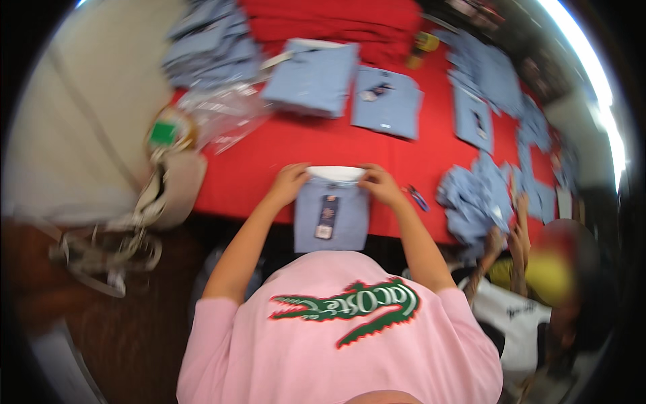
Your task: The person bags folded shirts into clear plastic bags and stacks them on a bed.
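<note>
A folded light-blue shirt (309,219) hangs in front of me, its lower part past the table's near edge. A dark hang tag (328,214) lies on its front, and a white strip (336,172) shows along its top. My left hand (291,182) grips the top left corner, fingers closed on the fabric. At the opposite top corner, my right hand (381,184) pinches the shirt the same way. A small dark-and-red tool, possibly snips (418,198), lies on the cloth to the right of that hand.
The red-covered table (269,172) bears folded blue shirts (313,77), another tagged shirt (397,111), clear plastic bags (219,114) and a tape roll (165,135) at its left edge. At right, a co-worker's hands (518,236) are beside crumpled blue shirts (471,192).
</note>
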A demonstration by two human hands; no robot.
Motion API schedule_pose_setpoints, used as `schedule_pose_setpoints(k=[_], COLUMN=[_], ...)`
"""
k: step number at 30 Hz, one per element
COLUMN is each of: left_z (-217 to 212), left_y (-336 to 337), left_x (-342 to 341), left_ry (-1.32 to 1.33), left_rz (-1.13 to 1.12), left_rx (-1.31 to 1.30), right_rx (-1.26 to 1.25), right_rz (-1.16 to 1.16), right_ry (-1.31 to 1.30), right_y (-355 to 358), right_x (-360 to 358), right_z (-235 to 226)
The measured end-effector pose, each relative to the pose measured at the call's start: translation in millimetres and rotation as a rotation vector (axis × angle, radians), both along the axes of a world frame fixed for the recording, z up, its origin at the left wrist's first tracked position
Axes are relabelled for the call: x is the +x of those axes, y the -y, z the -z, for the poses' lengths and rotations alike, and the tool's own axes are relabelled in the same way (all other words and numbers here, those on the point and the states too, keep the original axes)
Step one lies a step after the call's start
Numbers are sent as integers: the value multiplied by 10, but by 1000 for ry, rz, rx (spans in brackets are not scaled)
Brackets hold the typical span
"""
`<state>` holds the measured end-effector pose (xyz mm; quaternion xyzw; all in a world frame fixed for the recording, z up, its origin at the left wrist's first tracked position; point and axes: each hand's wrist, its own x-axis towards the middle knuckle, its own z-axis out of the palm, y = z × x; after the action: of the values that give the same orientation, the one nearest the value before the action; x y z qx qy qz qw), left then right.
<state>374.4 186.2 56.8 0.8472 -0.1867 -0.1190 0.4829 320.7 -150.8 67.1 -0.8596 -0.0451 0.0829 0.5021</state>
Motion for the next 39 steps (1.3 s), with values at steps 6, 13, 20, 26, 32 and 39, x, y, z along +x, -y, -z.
schedule_pose_setpoints(k=[6, 13, 20, 26, 32, 39], left_z=[-55, -104, -278, -1609, -3235, -3413], left_y=[-43, 137, 40, -70, 66, 38], left_x=[-26, 57, 83, 105, -255, -959], left_ry=[186, 46, 16, 362, 795, 863], left_rz=[-101, -416, -519, -438, -298, -19], left_rx=[216, 69, 98, 13, -58, -125], right_rx=[164, 194, 163, 283, 113, 52], right_rz=[9, 38, 93, -78, -279, -687], right_ry=[-44, -140, -30, 135, 636, 605], right_y=[-159, -219, -451, -242, 47, 311], right_x=[184, 523, 617, 857, 605, -173], right_z=[33, 116, 29, -1320, -3204, -3774])
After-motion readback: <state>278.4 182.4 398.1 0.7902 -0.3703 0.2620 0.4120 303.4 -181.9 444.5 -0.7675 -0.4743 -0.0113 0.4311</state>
